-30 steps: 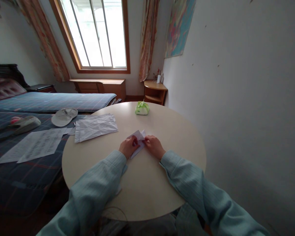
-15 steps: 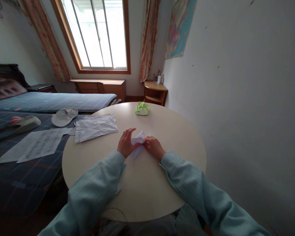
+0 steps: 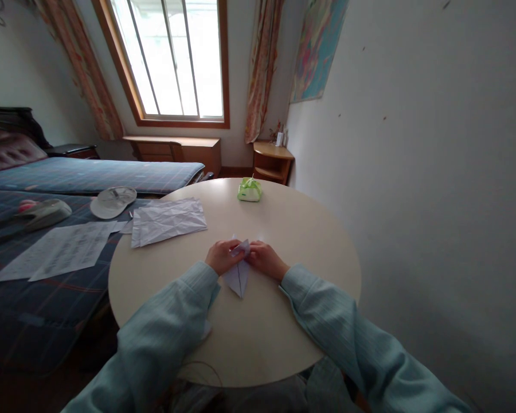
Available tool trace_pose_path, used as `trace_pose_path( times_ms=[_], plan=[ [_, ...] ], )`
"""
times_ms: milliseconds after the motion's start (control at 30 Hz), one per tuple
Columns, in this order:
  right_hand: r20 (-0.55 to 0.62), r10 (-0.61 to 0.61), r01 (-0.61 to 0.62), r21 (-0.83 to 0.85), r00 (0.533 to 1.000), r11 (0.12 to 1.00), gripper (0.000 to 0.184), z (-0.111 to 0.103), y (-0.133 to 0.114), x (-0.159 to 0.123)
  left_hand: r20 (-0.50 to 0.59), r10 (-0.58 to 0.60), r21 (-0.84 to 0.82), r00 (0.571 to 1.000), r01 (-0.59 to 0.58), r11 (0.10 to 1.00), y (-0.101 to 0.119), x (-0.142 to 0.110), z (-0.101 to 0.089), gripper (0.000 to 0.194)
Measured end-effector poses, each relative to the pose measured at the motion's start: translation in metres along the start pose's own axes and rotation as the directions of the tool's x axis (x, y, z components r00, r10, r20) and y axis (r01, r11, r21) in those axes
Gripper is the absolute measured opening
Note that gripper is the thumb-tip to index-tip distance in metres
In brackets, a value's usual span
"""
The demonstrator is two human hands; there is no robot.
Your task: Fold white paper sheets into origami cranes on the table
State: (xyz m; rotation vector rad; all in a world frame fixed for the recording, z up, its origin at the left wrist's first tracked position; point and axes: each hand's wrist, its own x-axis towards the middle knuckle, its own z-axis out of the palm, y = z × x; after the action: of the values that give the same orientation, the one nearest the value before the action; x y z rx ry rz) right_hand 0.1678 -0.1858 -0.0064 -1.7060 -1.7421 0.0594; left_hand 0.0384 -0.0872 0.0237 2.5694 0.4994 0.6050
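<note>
A folded piece of white paper (image 3: 238,279) is between my two hands, just above or on the round table (image 3: 284,330). Its lower end narrows to a point toward me, with a dark line down the middle. My left hand (image 3: 223,257) pinches the paper's upper left side. On the other side, my right hand (image 3: 265,258) has its fingers closed at the upper right edge. A small flap stands up between the fingertips. My fingers partly hide the upper part of the paper.
Creased white sheets (image 3: 169,221) lie at the table's left edge. A green and white packet (image 3: 250,190) sits at the far edge. On the bed at left are printed sheets (image 3: 71,250) and a light cap (image 3: 113,202). A wall (image 3: 434,201) rises at right.
The paper has turned so its point faces me more directly. My left hand's raised fingers have come down and closed on it. Both hands are nearer each other.
</note>
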Motion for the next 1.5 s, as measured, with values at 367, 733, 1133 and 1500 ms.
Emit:
trace_pose_path(
  times_ms=[367,733,1133,1500],
  plan=[
    [0.078,0.043,-0.046,0.042,0.996,0.998,0.023,-0.004,-0.007,0.002,-0.017,-0.119,-0.178,0.993,0.114,0.977,-0.012,0.006,0.009,0.047],
    [-0.102,0.33,-0.345,-0.246,0.939,0.906,0.025,-0.01,-0.002,0.001,-0.026,-0.258,-0.092,0.966,0.254,0.963,-0.023,0.008,0.014,0.041],
    [-0.015,0.381,-0.369,-0.289,0.924,0.883,0.023,-0.01,-0.003,0.0,-0.002,-0.31,-0.021,0.951,0.309,0.951,-0.016,0.006,0.015,0.04],
    [0.003,0.435,-0.414,-0.299,0.901,0.86,0.026,-0.011,-0.007,0.001,-0.062,-0.19,-0.023,0.98,0.189,0.982,-0.02,0.006,0.022,0.022]
  ],
)
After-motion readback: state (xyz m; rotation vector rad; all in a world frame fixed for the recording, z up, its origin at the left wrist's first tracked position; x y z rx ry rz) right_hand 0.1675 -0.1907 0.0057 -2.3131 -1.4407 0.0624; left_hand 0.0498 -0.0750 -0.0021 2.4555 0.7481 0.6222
